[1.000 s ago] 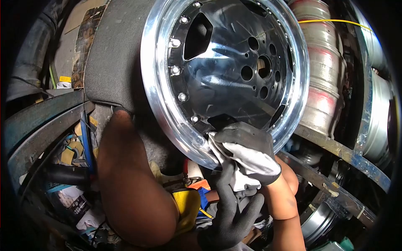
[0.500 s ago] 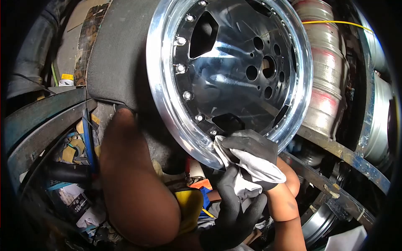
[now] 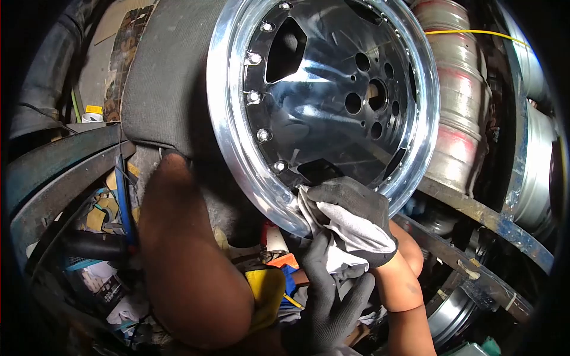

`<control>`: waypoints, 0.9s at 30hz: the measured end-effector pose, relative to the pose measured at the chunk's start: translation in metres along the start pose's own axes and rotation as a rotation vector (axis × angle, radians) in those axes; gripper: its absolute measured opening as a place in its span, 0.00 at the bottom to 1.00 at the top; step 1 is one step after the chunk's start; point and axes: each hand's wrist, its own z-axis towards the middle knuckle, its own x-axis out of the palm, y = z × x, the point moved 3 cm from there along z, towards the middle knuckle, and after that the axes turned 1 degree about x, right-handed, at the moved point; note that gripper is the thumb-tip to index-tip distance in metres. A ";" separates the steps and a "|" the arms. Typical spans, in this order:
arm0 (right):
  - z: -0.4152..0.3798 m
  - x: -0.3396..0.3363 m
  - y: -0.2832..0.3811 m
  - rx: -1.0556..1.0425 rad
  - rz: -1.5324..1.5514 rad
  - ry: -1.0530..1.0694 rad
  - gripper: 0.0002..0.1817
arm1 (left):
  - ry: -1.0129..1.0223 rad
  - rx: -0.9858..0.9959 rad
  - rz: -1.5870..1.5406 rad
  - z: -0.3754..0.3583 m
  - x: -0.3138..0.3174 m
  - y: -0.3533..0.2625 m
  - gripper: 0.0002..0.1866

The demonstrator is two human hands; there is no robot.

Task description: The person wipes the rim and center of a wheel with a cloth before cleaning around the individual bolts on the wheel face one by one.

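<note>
A polished wheel rim [image 3: 237, 148] with a glossy black centre and a ring of bolts stands tilted against a grey padded cushion [image 3: 160, 77]. My right hand [image 3: 350, 204], in a dark glove, presses a white cloth [image 3: 350, 234] onto the rim's lower lip, just under a dark spoke opening. My left hand [image 3: 329, 299], also gloved, sits below with its fingers spread upward, touching the hanging part of the cloth under the rim. My bare knee [image 3: 190, 261] rests at the rim's lower left.
Bare metal rims [image 3: 460, 118] are stacked on a rusty rack [image 3: 475, 210] at the right. Dark curved tyres [image 3: 53, 172] lie at the left. Rags, a yellow item [image 3: 267, 291] and scraps clutter the floor below.
My right hand slid the cloth a little down and right along the rim's lip, then back up and left. The rim rocked slightly. My left hand stayed beneath.
</note>
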 end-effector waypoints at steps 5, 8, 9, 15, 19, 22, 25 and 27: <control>-0.005 0.002 -0.003 0.102 0.070 0.004 0.22 | 0.138 -0.070 0.084 -0.034 0.027 0.024 0.35; -0.001 -0.001 -0.008 0.055 0.163 0.035 0.23 | 0.179 -0.090 0.101 -0.048 0.034 0.032 0.36; -0.001 0.001 -0.010 -0.019 0.175 -0.016 0.21 | 0.188 -0.096 0.100 -0.050 0.036 0.033 0.36; -0.008 0.003 -0.013 0.294 0.239 0.019 0.19 | 0.198 -0.114 0.102 -0.056 0.034 0.035 0.37; -0.014 0.011 -0.012 0.302 0.351 -0.126 0.17 | 0.199 -0.115 0.101 -0.056 0.036 0.037 0.38; -0.015 0.011 -0.016 0.306 0.417 -0.122 0.17 | 0.197 -0.118 0.100 -0.057 0.036 0.039 0.38; -0.018 0.011 -0.017 0.343 0.292 -0.045 0.17 | 0.200 -0.126 0.097 -0.057 0.037 0.039 0.39; -0.017 0.017 -0.016 0.409 0.338 -0.061 0.17 | 0.203 -0.127 0.096 -0.058 0.037 0.040 0.39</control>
